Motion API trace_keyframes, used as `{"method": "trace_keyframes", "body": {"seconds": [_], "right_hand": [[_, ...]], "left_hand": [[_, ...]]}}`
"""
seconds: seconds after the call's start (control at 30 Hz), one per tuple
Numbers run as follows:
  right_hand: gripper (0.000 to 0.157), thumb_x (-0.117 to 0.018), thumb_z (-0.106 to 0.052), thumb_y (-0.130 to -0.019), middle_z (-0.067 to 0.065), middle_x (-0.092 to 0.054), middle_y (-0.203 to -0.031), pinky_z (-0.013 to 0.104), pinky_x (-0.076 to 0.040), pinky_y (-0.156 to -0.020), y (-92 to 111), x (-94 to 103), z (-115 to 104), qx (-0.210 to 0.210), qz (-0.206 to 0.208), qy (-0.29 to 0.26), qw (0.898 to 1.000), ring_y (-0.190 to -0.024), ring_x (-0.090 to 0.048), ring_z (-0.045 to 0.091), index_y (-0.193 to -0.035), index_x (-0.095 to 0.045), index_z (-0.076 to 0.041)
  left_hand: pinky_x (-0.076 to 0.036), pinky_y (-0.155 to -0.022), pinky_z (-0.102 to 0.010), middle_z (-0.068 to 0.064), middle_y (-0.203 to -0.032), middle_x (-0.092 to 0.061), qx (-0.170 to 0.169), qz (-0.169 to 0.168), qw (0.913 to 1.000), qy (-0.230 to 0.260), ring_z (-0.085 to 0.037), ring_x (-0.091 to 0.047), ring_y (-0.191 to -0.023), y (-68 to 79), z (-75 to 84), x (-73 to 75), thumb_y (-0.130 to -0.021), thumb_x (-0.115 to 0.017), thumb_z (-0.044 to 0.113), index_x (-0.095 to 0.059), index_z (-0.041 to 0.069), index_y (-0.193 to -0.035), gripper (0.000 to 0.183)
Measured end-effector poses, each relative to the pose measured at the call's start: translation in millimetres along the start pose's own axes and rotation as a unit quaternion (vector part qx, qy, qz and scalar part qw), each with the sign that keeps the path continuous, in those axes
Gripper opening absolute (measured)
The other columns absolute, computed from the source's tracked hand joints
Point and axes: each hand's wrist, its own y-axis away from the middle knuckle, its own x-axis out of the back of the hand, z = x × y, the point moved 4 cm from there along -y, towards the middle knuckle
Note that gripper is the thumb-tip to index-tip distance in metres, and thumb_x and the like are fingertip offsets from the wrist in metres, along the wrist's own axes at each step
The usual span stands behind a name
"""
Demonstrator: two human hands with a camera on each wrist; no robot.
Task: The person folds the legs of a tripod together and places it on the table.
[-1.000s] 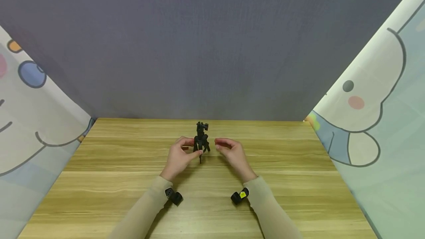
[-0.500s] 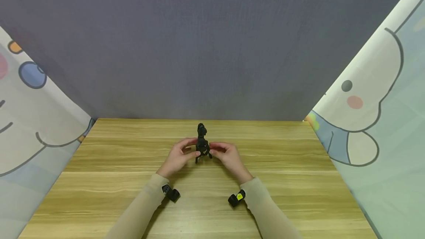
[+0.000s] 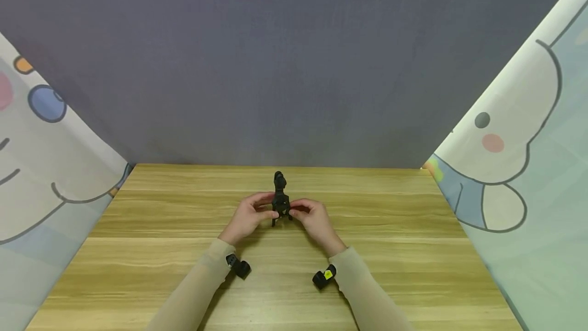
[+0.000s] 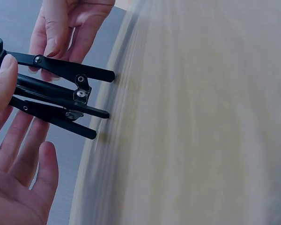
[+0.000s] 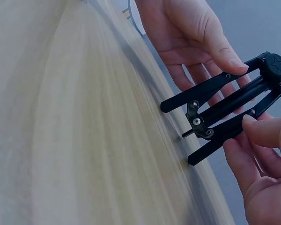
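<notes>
Steadying the tripod point(image 3: 280, 199) at six o'clock from the head view's middle, held it upright, legs point(image 5: 187, 96) splayed. Gripped it from eight o'clock with the left hand point(image 3: 246, 218), thumb against one leg; pinched another leg from four o'clock with the right hand point(image 3: 318, 221). A second earlier, had kept the right hand just apart at three o'clock; since then brought it into contact and swung the tripod round. Likely gained steadier control of the legs by that two-sided hold. Could not be sure of contact between feet point(image 5: 166, 105) and wood.

Worked on a pale, streaked table point(image 3: 413, 249), grained from nine to three o'clock. Faced a plain grey wall point(image 3: 275, 65) at twelve, flanked by cartoon cloth point(image 3: 50, 167) at nine and three. Wore beige sleeves point(image 3: 197, 285) and a small black camera point(image 3: 240, 267) on each wrist.
</notes>
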Motion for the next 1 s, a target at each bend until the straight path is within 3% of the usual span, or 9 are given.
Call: {"method": "trace_keyframes", "body": {"seconds": [0.2, 0.47, 0.63, 0.77, 0.9, 1.0], "right_hand": [[0.018, -0.075, -0.002, -0.088, 0.01, -0.073, -0.103, 0.028, -0.056, -0.079, 0.3, -0.1, 2.0, -0.007, 0.004, -0.002, 1.0, -0.095, -0.068, 0.021, -0.106, -0.076, -0.001], [0.02, -0.075, 0.0, -0.087, 0.011, -0.073, -0.103, 0.029, -0.056, -0.081, -0.4, -1.3, 1.3, -0.027, 0.002, -0.034, 0.999, -0.096, -0.068, 0.021, -0.107, -0.075, -0.001], [0.02, -0.075, 0.003, -0.086, 0.015, -0.073, -0.102, 0.027, -0.055, -0.081, 4.1, -0.3, -18.3, -0.029, -0.003, -0.039, 0.999, -0.095, -0.069, 0.022, -0.106, -0.073, 0.004], [0.021, -0.073, 0.006, -0.086, 0.02, -0.072, -0.103, 0.028, -0.054, -0.083, 9.3, 0.4, -37.5, -0.026, -0.014, -0.028, 0.999, -0.096, -0.068, 0.026, -0.107, -0.071, 0.009], [0.022, -0.073, 0.006, -0.086, 0.02, -0.072, -0.105, 0.029, -0.053, -0.085, 10.6, -1.0, -38.7, -0.031, -0.023, -0.015, 0.999, -0.099, -0.068, 0.028, -0.108, -0.071, 0.009], [0.023, -0.072, 0.007, -0.086, 0.023, -0.071, -0.105, 0.031, -0.054, -0.086, 10.8, -2.9, -35.1, -0.03, -0.029, -0.013, 0.999, -0.1, -0.068, 0.033, -0.108, -0.071, 0.011]], "left_hand": [[-0.046, -0.101, -0.05, -0.019, -0.136, -0.057, 0.016, -0.002, 0.9999, -0.001, -0.036, -0.054, -0.126, -1.8, 0.4, -1.4, -0.084, -0.078, -0.001, -0.057, 0.0, -0.138, 0.057], [-0.045, -0.102, -0.051, -0.022, -0.138, -0.055, 0.011, -0.013, 0.9998, 0.008, -0.038, -0.052, -0.128, 7.7, 28.9, -2.4, -0.088, -0.074, -0.001, -0.057, -0.003, -0.136, 0.052], [-0.044, -0.103, -0.053, -0.022, -0.139, -0.055, 0.005, -0.015, 0.9998, 0.008, -0.037, -0.05, -0.13, 9.1, 31.9, -1.3, -0.088, -0.075, 0.0, -0.055, -0.004, -0.138, 0.054], [-0.041, -0.104, -0.056, -0.022, -0.139, -0.055, -0.028, -0.016, 0.9992, 0.023, -0.038, -0.049, -0.13, 8.9, 37.7, 2.3, -0.089, -0.074, 0.001, -0.054, -0.005, -0.137, 0.053], [-0.035, -0.106, -0.062, -0.023, -0.139, -0.055, -0.077, -0.013, 0.9956, 0.051, -0.043, -0.048, -0.13, 4.6, 38.4, 8.0, -0.09, -0.07, -0.003, -0.054, -0.005, -0.137, 0.049], [-0.036, -0.106, -0.06, -0.021, -0.138, -0.056, -0.1, -0.005, 0.9931, 0.062, -0.042, -0.049, -0.129, 0.9, 39.0, 11.6, -0.091, -0.068, -0.007, -0.055, -0.003, -0.137, 0.048]]}}
